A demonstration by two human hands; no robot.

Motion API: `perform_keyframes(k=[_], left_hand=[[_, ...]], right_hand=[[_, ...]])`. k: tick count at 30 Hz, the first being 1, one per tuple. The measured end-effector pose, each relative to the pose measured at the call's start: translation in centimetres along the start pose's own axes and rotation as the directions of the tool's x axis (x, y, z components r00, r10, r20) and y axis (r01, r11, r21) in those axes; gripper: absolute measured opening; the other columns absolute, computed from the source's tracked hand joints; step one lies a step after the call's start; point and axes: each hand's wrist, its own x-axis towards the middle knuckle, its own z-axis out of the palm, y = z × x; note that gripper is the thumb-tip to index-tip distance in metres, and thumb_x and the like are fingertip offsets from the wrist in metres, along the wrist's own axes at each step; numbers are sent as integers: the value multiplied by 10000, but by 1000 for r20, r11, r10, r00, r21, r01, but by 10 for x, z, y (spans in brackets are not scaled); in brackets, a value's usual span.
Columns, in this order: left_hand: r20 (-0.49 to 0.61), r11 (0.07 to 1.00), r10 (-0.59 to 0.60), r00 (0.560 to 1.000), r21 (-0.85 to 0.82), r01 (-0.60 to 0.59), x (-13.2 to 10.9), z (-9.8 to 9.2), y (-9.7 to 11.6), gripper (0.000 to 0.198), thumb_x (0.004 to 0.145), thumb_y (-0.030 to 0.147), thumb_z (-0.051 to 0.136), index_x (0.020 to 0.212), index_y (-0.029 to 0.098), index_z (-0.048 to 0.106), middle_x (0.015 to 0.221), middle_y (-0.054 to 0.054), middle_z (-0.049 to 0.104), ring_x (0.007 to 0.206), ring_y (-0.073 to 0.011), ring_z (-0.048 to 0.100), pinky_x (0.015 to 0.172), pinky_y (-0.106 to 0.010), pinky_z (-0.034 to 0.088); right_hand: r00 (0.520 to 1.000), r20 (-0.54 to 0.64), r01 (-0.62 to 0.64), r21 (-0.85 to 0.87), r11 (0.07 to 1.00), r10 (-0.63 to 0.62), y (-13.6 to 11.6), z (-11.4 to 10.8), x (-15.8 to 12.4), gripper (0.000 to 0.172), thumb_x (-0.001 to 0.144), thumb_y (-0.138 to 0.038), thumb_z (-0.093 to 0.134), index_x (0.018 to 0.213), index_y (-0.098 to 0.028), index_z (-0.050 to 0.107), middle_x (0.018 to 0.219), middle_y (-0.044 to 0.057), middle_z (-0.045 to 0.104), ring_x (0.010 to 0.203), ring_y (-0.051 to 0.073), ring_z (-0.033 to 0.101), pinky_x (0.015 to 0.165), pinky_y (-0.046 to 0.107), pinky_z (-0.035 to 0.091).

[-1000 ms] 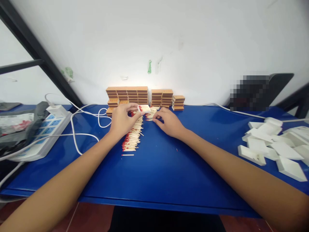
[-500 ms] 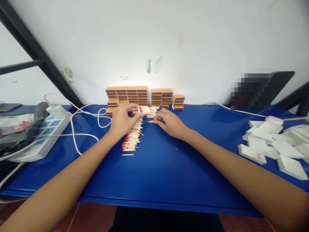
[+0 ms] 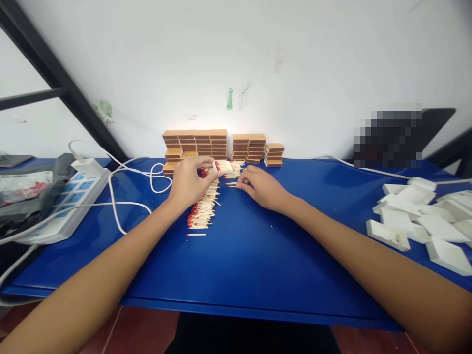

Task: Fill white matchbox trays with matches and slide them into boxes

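Observation:
My left hand grips a small white matchbox tray between thumb and fingers; red-headed matches lie inside it. Below and partly behind that hand spreads a long heap of loose matches, heads mostly to the left. More matches lie beyond the tray, partly hidden. My right hand is low over the table to the right of the tray, thumb and fingers pinched at the plain end of a match. Its red head points left. One or more other matches lie close to it. A lone match lies nearer the front.
Stacked brown matchboxes stand against the wall, with shorter stacks to their right. White trays are heaped at right. A power strip and white cables occupy the left of the blue table.
The whole view has shifted slightly. Both hands keep nearly the same place and hold, the tray still in my left and the right fingers still pinched at the match.

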Motion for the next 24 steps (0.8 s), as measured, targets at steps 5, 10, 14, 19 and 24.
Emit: perform_keyframes(k=[5, 10, 14, 19, 24], left_hand=[[2, 1000, -2, 1000, 17, 2, 0, 1, -1, 310, 841, 417, 897, 1043, 209, 787, 1060, -66, 834, 1051, -292, 805, 950, -390, 638], [-6, 999, -15, 1000, 35, 15, 0, -1, 0, 310, 840, 425, 898, 1035, 211, 789, 1034, -67, 834, 1058, -296, 804, 940, -379, 639], [0, 1000, -8, 1000, 25, 8, 1, -1, -1, 300, 840, 392, 901, 1042, 199, 791, 1039, -72, 835, 1056, -288, 805, 924, -358, 639], [3, 1000, -6, 1000, 31, 5, 1, -1, -1, 318, 846, 414, 897, 1055, 198, 793, 1036, -77, 835, 1067, -294, 803, 939, -371, 637], [4, 1000, -5, 1000, 26, 4, 0, -1, 0, 326, 838, 423, 901, 1054, 206, 788, 1052, -69, 834, 1059, -288, 804, 939, -374, 638]], right_hand=[[999, -51, -1, 13, 1000, 2, -2, 3, 0, 40, 1008, -207, 661, 968, -206, 670, 1010, 62, 617, 928, 221, 605, 834, 342, 464], [999, -47, -9, 14, 1000, 10, 1, 5, 0, 71, 1004, -205, 665, 934, -207, 673, 1015, 59, 608, 906, 214, 608, 829, 342, 467], [998, -59, 4, 15, 1000, -3, 1, 3, -1, 36, 996, -205, 687, 966, -210, 667, 1017, 60, 606, 932, 222, 605, 840, 344, 471], [1000, -30, 8, 21, 1000, -8, -1, 0, -2, 65, 1007, -183, 657, 948, -201, 678, 1016, 63, 600, 902, 208, 596, 820, 331, 471], [1000, -2, 8, 15, 1000, -8, 0, 1, 0, 71, 1015, -187, 643, 953, -196, 678, 1025, 63, 596, 883, 201, 595, 822, 328, 475]])
